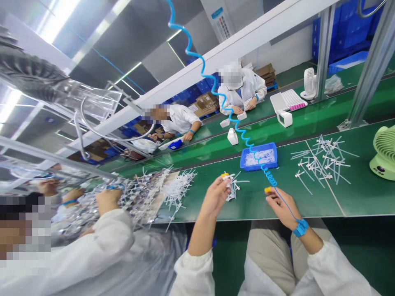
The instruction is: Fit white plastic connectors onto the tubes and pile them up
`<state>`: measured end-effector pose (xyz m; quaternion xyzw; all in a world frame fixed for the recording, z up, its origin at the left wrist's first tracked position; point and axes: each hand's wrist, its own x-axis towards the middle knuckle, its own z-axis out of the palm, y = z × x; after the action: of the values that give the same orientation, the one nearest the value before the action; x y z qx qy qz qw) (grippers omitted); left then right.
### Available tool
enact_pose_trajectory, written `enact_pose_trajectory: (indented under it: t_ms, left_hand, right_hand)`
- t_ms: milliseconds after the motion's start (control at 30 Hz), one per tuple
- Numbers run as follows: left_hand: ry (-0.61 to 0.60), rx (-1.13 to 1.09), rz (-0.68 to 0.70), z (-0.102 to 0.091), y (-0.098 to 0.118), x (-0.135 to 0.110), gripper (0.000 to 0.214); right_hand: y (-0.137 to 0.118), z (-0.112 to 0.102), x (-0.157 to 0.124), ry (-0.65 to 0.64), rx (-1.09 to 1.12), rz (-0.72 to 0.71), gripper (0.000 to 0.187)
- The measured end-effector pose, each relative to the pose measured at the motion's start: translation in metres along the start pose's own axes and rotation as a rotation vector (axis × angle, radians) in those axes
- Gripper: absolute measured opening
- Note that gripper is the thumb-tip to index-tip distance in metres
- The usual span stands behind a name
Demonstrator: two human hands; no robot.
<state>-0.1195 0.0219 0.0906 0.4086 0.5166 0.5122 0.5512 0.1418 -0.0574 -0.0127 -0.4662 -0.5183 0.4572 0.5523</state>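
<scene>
My left hand (216,196) is raised over the near edge of the green table, its fingers pinched on a small white piece. A yellow finger cot covers one fingertip. Right behind these fingers lies a small pile of white pieces with thin translucent strips (237,187). My right hand (282,207) hovers to the right, palm turned inward, fingers loosely apart and nothing visible in them. It also has a yellow finger cot, and a blue wrist strap (300,227) joins its wrist to a coiled blue cord (270,176). Beyond both hands stands a blue tray (258,167) of small white parts.
More strip pieces (327,162) are spread at the right, beside a green fan (384,152). A dense heap of white strips (179,187) lies at the left, near a co-worker's arm (108,222). Two people work across the line. The coiled cord hangs across the middle.
</scene>
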Motion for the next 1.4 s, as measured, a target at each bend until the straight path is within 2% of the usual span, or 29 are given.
enact_pose_trajectory:
  t_ms: [100, 167, 233, 300, 533, 633, 700, 833, 1000, 1100, 1200, 1300, 1400]
  left_hand:
    - [-0.165, 0.022, -0.145, 0.041, -0.035, -0.022, 0.056]
    - [-0.244, 0.027, -0.199, 0.063, -0.058, -0.032, 0.058]
    - [-0.303, 0.038, -0.212, 0.077, -0.075, -0.037, 0.058]
    - [-0.34, 0.071, -0.195, 0.084, -0.083, -0.038, 0.058]
    - [-0.426, 0.192, -0.085, 0.074, -0.078, -0.035, 0.055]
    - [-0.438, 0.27, -0.033, 0.069, -0.076, -0.03, 0.047]
    - [-0.474, 0.379, 0.028, 0.069, -0.076, -0.024, 0.038]
    - [-0.49, 0.604, 0.27, 0.076, -0.077, -0.017, 0.025]
    - [-0.454, 0.705, 0.546, 0.077, -0.087, -0.025, 0.024]
    - [-0.435, 0.741, 0.656, 0.073, -0.096, -0.034, 0.026]
    - [-0.417, 0.756, 0.691, 0.073, -0.104, -0.037, 0.023]
    - [-0.405, 0.753, 0.695, 0.075, -0.108, -0.035, 0.022]
    - [-0.395, 0.745, 0.715, 0.076, -0.11, -0.033, 0.021]
  right_hand:
    - [0.0, -0.002, 0.001, 0.076, 0.053, -0.022, 0.04]
    - [0.0, -0.003, 0.003, 0.115, 0.058, -0.018, 0.041]
    - [0.0, -0.005, 0.005, 0.141, 0.024, -0.013, 0.036]
    - [-0.001, -0.006, 0.007, 0.147, -0.037, -0.015, 0.029]
    - [-0.005, -0.009, 0.007, 0.094, -0.193, -0.018, 0.024]
    - [-0.006, -0.026, 0.009, 0.111, -0.224, 0.007, 0.025]
    - [-0.008, -0.045, 0.014, 0.115, -0.332, -0.027, 0.026]
    - [-0.011, -0.08, 0.032, -0.011, -0.626, -0.208, 0.025]
    - [-0.015, -0.097, 0.054, -0.185, -0.816, -0.331, 0.025]
    - [-0.024, -0.098, 0.068, -0.219, -0.881, -0.366, 0.025]
    - [-0.04, -0.092, 0.095, -0.209, -0.905, -0.394, 0.025]
    - [-0.053, -0.076, 0.139, -0.224, -1.019, -0.394, 0.029]
    - [-0.057, -0.053, 0.193, -0.305, -1.161, -0.371, 0.03]
